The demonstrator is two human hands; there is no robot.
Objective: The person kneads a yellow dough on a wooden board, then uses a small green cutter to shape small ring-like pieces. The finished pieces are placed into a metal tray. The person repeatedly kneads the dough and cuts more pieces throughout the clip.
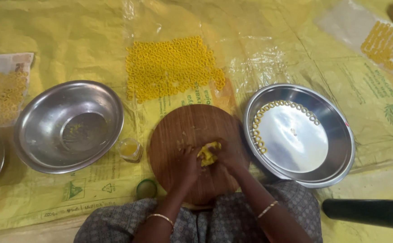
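Both hands, left hand (188, 158) and right hand (225, 155), grip closed around yellow dough (208, 154) between them.

Bowl (38, 148) and plate (340, 157) flank the open board (178, 128).

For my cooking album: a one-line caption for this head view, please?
Both hands knead yellow dough on a round wooden board, between two steel dishes.

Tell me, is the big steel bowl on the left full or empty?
Nearly empty. The steel bowl shows its bare shiny bottom, with only a few yellow crumbs stuck near the middle.
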